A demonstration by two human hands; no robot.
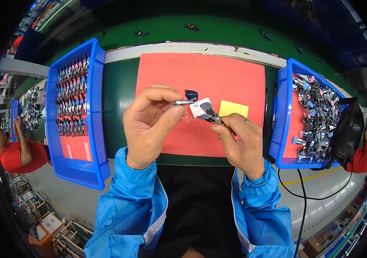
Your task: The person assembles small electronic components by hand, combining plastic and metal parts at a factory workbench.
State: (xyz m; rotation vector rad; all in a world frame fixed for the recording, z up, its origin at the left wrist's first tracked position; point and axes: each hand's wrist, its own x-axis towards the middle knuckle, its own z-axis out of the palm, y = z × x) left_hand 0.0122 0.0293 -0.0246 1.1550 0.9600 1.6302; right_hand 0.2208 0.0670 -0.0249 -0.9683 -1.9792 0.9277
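Observation:
Both of my hands are raised over a pink foam mat [183,142]. Between the thumb and forefinger of my left hand [147,120] is a slim metal piece [184,102] with a dark-blue rounded end. My right hand [243,139] pinches a small clip-like tool [207,111], dark and shiny, with a white face turned to the left. The two things meet or nearly meet; whether they touch I cannot tell. A bit of clear film shows below the left fingertips. Beside the right hand, a yellow paper note [234,108] lies on the mat.
At the left, a blue tray [102,124] holds rows of small metal tools with blue and pink parts. A blue bin [281,116] at the right has a loose heap of similar ones, with a black mesh bag [347,133] against it. Beyond lies a green belt [226,36] with scattered tools.

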